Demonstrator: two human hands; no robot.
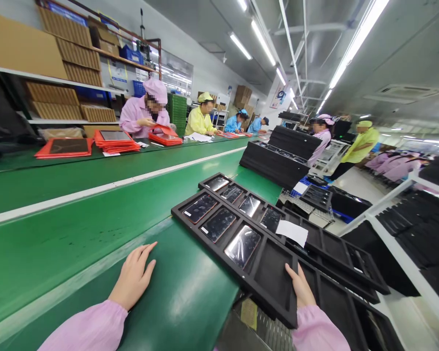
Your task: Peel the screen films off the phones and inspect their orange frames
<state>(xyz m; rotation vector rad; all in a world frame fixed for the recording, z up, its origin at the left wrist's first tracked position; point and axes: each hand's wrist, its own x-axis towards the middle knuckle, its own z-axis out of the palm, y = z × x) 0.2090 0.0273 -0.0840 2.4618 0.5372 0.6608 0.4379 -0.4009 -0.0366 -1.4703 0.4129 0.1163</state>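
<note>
My left hand rests palm down on the green work surface, its fingers stretched out and holding nothing. At the right, my right hand grips the end of a black foam tray, with the thumb over the rim and the other fingers partly hidden. Dark phone-like panels lie in the tray's pockets, among them a shiny panel beside a bare pocket. Behind it sits another black tray with several similar panels. A white paper slip lies across the trays there.
A long green conveyor belt runs alongside. Across it, co-workers sit near stacked red folders. Black foam sheets are piled at the far end. To the right stand more black trays and a white rack.
</note>
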